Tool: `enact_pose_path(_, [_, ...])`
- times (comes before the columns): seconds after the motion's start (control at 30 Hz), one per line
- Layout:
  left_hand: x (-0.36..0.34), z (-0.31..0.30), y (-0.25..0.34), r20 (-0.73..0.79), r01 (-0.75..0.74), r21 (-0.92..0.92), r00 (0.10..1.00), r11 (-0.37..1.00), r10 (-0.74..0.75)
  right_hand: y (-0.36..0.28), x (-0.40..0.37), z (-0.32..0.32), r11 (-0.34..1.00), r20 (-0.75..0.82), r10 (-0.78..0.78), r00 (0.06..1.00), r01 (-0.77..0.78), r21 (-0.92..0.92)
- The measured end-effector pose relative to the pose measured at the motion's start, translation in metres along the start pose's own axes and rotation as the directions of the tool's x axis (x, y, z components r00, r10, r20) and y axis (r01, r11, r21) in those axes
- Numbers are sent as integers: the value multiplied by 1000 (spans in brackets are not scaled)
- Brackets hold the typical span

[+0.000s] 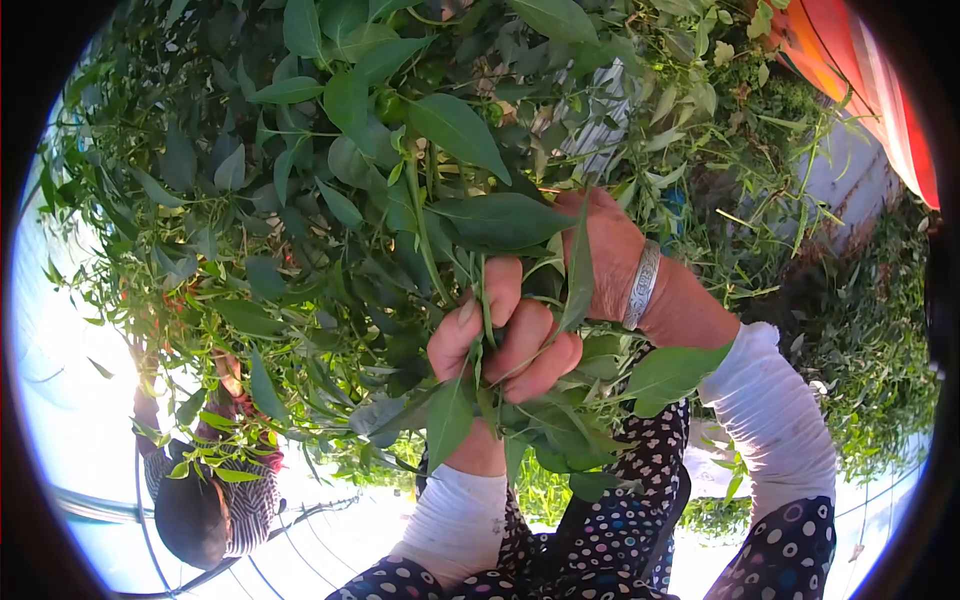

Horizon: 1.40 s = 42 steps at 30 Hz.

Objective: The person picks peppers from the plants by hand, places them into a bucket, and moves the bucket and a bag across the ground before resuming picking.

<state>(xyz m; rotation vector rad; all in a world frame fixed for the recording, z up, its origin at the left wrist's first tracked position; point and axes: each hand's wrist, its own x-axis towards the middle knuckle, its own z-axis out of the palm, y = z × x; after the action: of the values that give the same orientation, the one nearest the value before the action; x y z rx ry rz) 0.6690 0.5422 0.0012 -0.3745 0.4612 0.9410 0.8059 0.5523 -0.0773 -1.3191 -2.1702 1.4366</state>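
Near the middle of the head view, my left hand point(503, 335) is closed around thin green stems, its fingers curled and its thumb pressed against them. Pointed green leaves point(448, 420) stick out above and below that fist. My right hand point(605, 250), with a silver bracelet point(643, 285) at the wrist, is just to the right and slightly higher. Leaves cover its fingers, so what it holds cannot be made out. A thick green stem point(422, 225) rises from beside the left thumb into the dense leafy plant point(340, 100).
At the lower left another person point(195, 510) in a striped top reaches up into the foliage. Red and orange striped fabric point(865, 80) lies at the upper right. Cut stems and leaves point(740, 150) are heaped below it. Dotted trousers point(625, 520) show beneath my hands.
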Motion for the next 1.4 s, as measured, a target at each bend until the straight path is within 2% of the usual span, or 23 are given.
enact_pose_path(0.03, [0, 0, -1, 7, -4, 1, 1000, 1000, 4, -1, -8, 5, 1000, -3, 0, 1000, 0, 0])
enact_pose_path(0.1, [-3, -3, 2, 2, 21, 14, 1000, 1000, -21, -4, -27, 13, 970, 93, 63, 994, -83, 229])
enact_pose_path(0.23, [-4, -6, 1, -31, 55, 53, 998, 997, -54, -11, -60, 30, 931, 123, 107, 987, -143, 336])
enact_pose_path(0.27, [-3, -5, 0, -36, 58, 53, 998, 997, -56, -10, -63, 32, 929, 123, 109, 986, -145, 340])
enact_pose_path(0.33, [-1, -1, -4, -64, 7, 38, 998, 999, -5, -6, -70, 37, 844, 51, 209, 977, -207, 494])
enact_pose_path(0.47, [-2, -3, -6, -65, -2, 66, 998, 998, 6, 10, -78, 30, 846, 34, 244, 969, -230, 482])
enact_pose_path(0.57, [-1, -9, -5, -48, 63, 59, 997, 996, -60, 31, -80, 27, 811, -61, 393, 918, -314, 494])
enact_pose_path(0.67, [1, -3, -2, -8, 2, 40, 1000, 999, -2, 70, -93, 28, 805, -176, 465, 867, -332, 492])
enact_pose_path(0.73, [-1, -5, 1, 17, 7, 47, 1000, 999, -8, 75, -89, 9, 699, -165, 562, 810, -360, 618])
enact_pose_path(0.8, [-5, -3, -4, -57, -20, 16, 998, 1000, 21, 57, -67, -34, 611, -136, 688, 713, -467, 640])
enact_pose_path(0.87, [-3, -4, -5, -48, -20, 21, 999, 1000, 21, 43, -35, -62, 599, -107, 607, 788, -365, 713])
enact_pose_path(0.93, [-3, -2, -5, -38, -25, 37, 999, 999, 26, 19, 8, -69, 711, -170, 466, 868, -254, 656])
enact_pose_path(0.97, [-2, -2, -4, -38, -28, 37, 999, 999, 30, 13, 31, -59, 872, -328, 307, 894, -125, 473])
enact_pose_path(1.0, [-2, -1, -4, -38, -30, 35, 999, 999, 31, 10, 50, -45, 968, -444, 115, 889, 0, 250])
enact_pose_path(1.03, [-1, -1, -4, -36, -29, 38, 999, 999, 31, 5, 64, -34, 968, -446, 113, 888, 2, 249])
enact_pose_path(1.1, [-1, -1, -3, -26, -35, 38, 999, 999, 36, 0, 79, -17, 995, -359, 19, 933, 19, 101])
enact_pose_path(1.23, [-2, 0, -3, -53, -36, 4, 998, 999, 36, -5, 73, -6, 992, -460, 82, 884, -27, 126])
enact_pose_path(1.3, [-3, 1, -3, -87, -3, 42, 996, 999, 7, -9, 58, -7, 881, -373, 262, 890, -63, 468])
enact_pose_path(1.4, [-2, 0, -5, -73, -8, 50, 997, 999, 12, -15, 46, -11, 889, -369, 314, 875, -134, 438])
